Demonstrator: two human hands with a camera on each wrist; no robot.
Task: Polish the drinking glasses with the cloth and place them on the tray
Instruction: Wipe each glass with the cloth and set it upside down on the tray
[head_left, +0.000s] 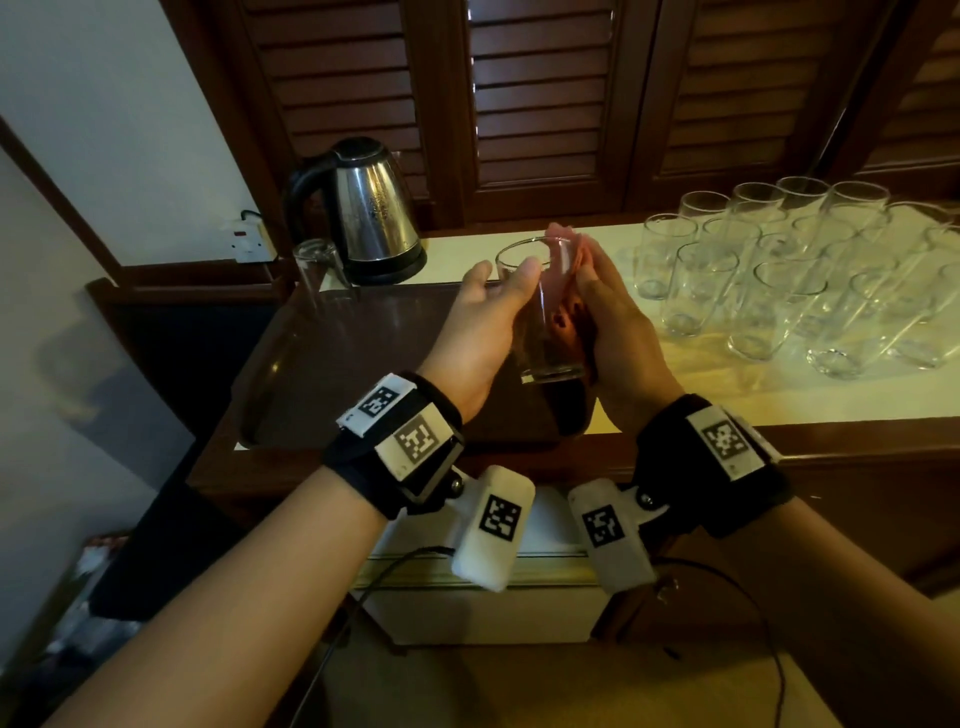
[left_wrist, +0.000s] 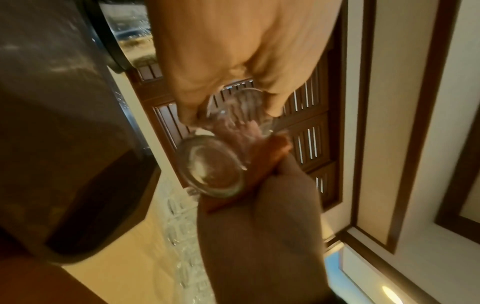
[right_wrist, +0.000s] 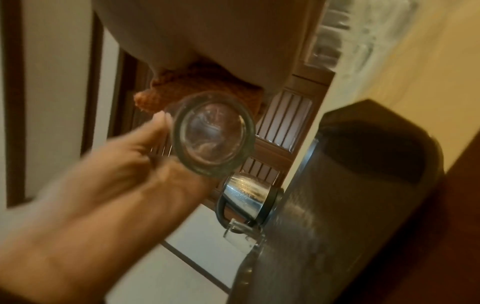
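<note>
I hold a clear drinking glass (head_left: 548, 353) (left_wrist: 210, 166) (right_wrist: 213, 133) up over the right end of the dark brown tray (head_left: 337, 374). My left hand (head_left: 483, 322) (right_wrist: 103, 185) grips it near the rim, with the thumb on the near side. My right hand (head_left: 623, 322) (left_wrist: 259, 226) holds an orange-red cloth (left_wrist: 275, 150) (right_wrist: 182, 86) against the glass's right side, and its fingertips reach round the far side. Most of the cloth is hidden between palm and glass. Another clear glass (head_left: 317, 270) stands at the tray's far left corner.
Several clear glasses (head_left: 779, 280) crowd the right half of the pale counter (head_left: 727, 395). A steel kettle (head_left: 374, 208) stands behind the tray, with a wall socket (head_left: 249, 241) to its left. Dark louvred shutters (head_left: 545, 104) close off the back.
</note>
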